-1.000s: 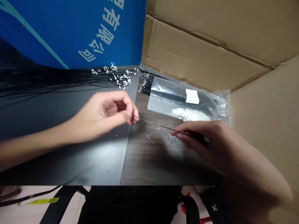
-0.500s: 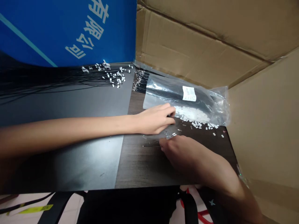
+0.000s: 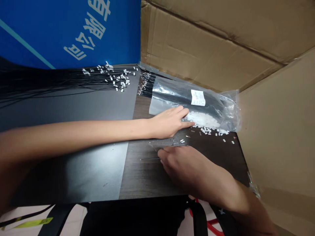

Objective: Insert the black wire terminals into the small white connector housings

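Observation:
My left hand (image 3: 168,123) reaches across the table with its fingers apart. Its fingertips are at the edge of a heap of small white connectors (image 3: 203,120), which lies on and beside a clear plastic bag (image 3: 177,93). Whether a fingertip touches a single connector I cannot make out. Closer to me, my right hand (image 3: 180,160) is closed. A thin black wire (image 3: 150,159) sticks out to the left from its fingers, low over the wood-grain tabletop. The rest of that wire is hidden by the hand.
Black wires with bright metal ends (image 3: 145,83) poke out of the labelled bag. At the back left lie many black wires with white connectors (image 3: 120,80). Cardboard (image 3: 197,46) and a blue panel (image 3: 73,29) stand behind. Small loose bits (image 3: 182,141) lie between my hands.
My left hand has moved right, its fingers spreading towards the white connectors. My right hand has shifted slightly left and nearer me, and the black wire now shows beside it.

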### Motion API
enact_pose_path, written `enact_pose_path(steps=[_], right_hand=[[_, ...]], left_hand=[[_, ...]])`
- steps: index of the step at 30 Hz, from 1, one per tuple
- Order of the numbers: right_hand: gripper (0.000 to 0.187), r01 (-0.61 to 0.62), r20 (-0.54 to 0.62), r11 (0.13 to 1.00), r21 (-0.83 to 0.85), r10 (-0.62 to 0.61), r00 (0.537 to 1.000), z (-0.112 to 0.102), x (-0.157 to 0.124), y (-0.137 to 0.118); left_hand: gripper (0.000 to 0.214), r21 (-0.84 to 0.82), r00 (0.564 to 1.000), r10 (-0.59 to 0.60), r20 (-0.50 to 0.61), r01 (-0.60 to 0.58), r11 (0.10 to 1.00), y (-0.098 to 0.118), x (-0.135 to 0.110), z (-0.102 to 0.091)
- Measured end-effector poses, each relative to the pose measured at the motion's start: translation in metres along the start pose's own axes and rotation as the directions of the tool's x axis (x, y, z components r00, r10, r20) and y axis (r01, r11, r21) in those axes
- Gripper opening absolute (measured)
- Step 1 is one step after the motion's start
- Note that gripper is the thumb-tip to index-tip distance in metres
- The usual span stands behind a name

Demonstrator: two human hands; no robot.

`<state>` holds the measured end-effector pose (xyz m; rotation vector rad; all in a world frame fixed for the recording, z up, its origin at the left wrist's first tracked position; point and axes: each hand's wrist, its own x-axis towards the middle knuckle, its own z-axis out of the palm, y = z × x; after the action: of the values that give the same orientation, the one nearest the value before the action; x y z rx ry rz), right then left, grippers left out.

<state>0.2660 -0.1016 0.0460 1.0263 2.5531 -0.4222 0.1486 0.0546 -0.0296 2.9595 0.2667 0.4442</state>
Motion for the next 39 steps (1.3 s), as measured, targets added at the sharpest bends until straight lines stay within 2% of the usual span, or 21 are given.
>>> enact_pose_path(steps=[2,5,11,15,19,22,25,31,35,39], right_hand=[[0.019,0.028,0.025,1.0,0.007,-0.028,0.999,0.0,0.001,-0.002],[0.013,0.04,-0.004,0.999,-0.003,-0.041,0.999,-0.007,0.004,-0.004],[0.024,0.042,0.094,0.997,-0.065,-0.036,0.995,-0.022,0.007,-0.01],[0.022,0.07,0.013,0.995,-0.071,-0.07,0.997,-0.014,0.007,-0.009],[0.013,-0.105,-0.035,0.991,0.087,0.108,0.993,-0.014,0.012,-0.006],[0.026,-0.227,0.038,0.949,0.22,0.224,0.974,-0.025,0.017,-0.007],[0.035,-0.287,0.074,0.895,0.341,0.279,0.958,-0.034,0.021,-0.009],[0.029,-0.211,-0.101,0.826,0.523,0.306,0.947,-0.024,0.024,-0.008],[0.03,-0.136,-0.238,0.771,0.621,0.352,0.905,-0.01,0.025,-0.005],[0.037,-0.127,-0.31,0.751,0.648,0.412,0.857,0.0,0.029,-0.003]], left_hand=[[0.055,0.002,1.0,0.014,0.009,-0.014,1.0,0.001,0.003,0.0],[0.043,-0.006,0.998,0.053,0.013,-0.053,0.999,0.002,0.002,-0.002],[0.028,-0.064,0.996,0.09,0.027,-0.088,0.994,0.006,-0.015,-0.012],[0.027,-0.141,0.999,0.035,0.027,-0.031,0.989,0.002,-0.033,-0.022],[0.023,-0.187,0.999,-0.039,0.034,0.045,0.981,-0.002,-0.06,-0.034],[0.021,-0.212,0.996,-0.073,0.046,0.081,0.974,-0.002,-0.08,-0.044],[0.015,-0.26,0.994,-0.096,0.052,0.106,0.96,-0.005,-0.094,-0.052],[0.015,-0.362,0.988,-0.155,0.015,0.15,0.92,-0.009,-0.117,-0.061],[0.017,-0.429,0.972,-0.232,-0.038,0.194,0.882,-0.008,-0.136,-0.066],[0.011,-0.499,0.926,-0.367,-0.085,0.28,0.82,-0.009,-0.145,-0.068]])
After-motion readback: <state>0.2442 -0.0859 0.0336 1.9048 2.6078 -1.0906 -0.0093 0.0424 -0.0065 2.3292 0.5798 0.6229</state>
